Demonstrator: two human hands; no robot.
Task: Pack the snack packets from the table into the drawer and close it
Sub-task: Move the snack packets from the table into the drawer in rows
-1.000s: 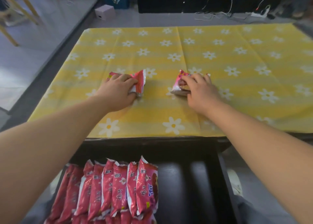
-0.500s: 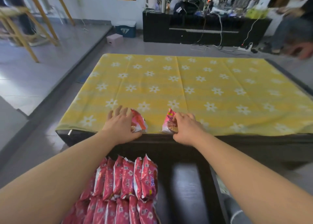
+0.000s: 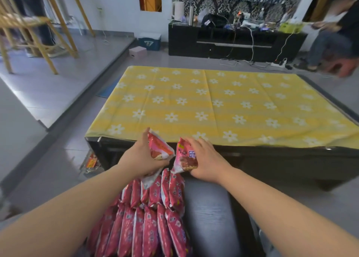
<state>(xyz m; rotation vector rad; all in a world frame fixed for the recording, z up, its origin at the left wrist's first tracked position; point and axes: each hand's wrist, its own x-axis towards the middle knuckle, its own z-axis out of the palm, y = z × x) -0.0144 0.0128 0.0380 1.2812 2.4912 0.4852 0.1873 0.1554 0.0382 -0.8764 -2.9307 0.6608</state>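
Now each hand holds one snack packet above the open drawer (image 3: 209, 214), just in front of the worktop (image 3: 213, 105) with its yellow flowered cloth. The left hand (image 3: 139, 159) has its grip closed around a red packet (image 3: 159, 149); the right hand (image 3: 206, 159) grips a second packet (image 3: 183, 157). Both hang over rows of red packets (image 3: 151, 218) standing upright in the drawer's left part.

red snack packets (image 3: 147, 216), upright rows, open drawer (image 3: 208, 208)
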